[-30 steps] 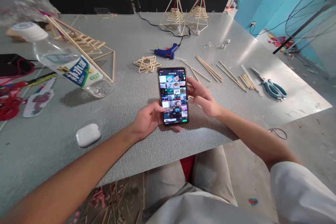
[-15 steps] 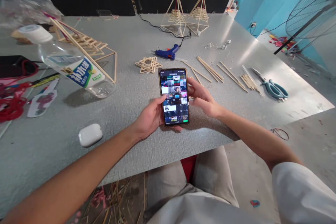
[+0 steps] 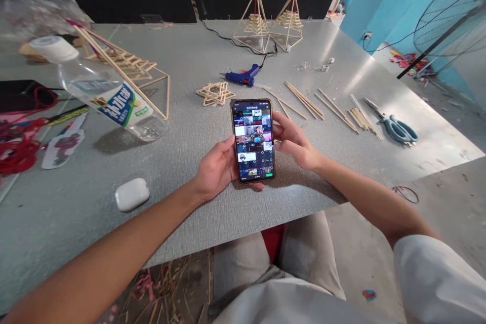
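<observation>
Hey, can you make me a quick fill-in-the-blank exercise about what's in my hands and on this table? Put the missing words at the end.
1. The left hand and right hand are holding a ____.
2. The body of the glue gun is ____.
3. The plastic bottle has a ____ cap.
4. In the picture, the blue-handled tool lies to the ____ of the short wooden sticks.

Missing words: phone; blue; white; right.
</observation>
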{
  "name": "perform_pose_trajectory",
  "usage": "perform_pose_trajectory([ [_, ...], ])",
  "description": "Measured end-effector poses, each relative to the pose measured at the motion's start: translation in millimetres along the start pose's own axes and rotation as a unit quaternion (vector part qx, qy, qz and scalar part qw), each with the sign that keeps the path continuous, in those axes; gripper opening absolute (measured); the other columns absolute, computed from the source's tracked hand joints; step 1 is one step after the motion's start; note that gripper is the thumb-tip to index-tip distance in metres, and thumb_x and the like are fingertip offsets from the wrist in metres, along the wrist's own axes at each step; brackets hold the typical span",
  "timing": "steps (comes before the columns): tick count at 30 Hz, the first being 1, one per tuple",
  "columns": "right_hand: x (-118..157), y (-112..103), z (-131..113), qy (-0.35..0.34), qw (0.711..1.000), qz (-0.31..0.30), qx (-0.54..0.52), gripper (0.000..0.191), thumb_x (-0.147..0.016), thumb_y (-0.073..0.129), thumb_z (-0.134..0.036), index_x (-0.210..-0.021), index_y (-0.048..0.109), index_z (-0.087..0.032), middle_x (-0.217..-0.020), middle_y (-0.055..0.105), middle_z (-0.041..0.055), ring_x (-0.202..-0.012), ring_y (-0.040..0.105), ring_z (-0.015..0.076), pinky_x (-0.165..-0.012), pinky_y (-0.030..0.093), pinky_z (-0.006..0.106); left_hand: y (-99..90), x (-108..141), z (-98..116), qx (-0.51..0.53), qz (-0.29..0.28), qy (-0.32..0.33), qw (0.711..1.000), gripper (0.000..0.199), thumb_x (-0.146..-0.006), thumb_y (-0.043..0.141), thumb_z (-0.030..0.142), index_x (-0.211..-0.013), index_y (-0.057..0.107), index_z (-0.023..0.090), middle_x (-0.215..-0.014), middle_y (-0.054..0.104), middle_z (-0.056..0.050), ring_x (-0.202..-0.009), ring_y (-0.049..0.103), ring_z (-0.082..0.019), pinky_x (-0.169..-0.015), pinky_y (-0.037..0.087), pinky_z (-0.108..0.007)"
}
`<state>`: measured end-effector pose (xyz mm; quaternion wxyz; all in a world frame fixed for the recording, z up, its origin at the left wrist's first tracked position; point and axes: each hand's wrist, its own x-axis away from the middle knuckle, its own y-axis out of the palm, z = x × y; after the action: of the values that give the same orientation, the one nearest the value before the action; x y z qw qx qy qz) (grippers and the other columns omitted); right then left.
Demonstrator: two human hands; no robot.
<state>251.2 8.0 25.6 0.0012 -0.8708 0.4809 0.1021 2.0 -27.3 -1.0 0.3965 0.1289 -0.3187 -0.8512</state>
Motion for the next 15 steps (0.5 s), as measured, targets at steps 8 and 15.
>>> perform_pose_trajectory([
  [8, 2.0, -2.0, 3.0, 0.003, 1.0, 0.011, 0.015, 0.07, -0.093, 0.082, -0.039, -0.158, 0.059, -0.03, -0.137, 0.084, 0.0096, -0.129, 0.079, 0.0335, -0.11, 0.066, 0.055, 3.1, 0.7, 1.0, -0.007, 0.013, -0.002, 1.0, 0.062, -0.114, 0.058, 0.064, -0.159, 0.068, 0.021, -0.143, 0.083, -0.018, -0.123, 0.083, -0.045, -0.084, 0.078, -0.066],
  [15, 3.6, -0.2, 4.3, -0.001, 0.999, 0.018, 0.044, 0.067, -0.099, 0.088, -0.056, -0.152, 0.056, -0.029, -0.132, 0.084, 0.0092, -0.122, 0.079, 0.0313, -0.108, 0.065, 0.054, 1.7, 2.1, -0.6, 0.0, 0.01, -0.003, 1.0, 0.057, -0.113, 0.057, 0.055, -0.154, 0.073, 0.019, -0.142, 0.083, -0.018, -0.12, 0.083, -0.044, -0.086, 0.077, -0.066],
])
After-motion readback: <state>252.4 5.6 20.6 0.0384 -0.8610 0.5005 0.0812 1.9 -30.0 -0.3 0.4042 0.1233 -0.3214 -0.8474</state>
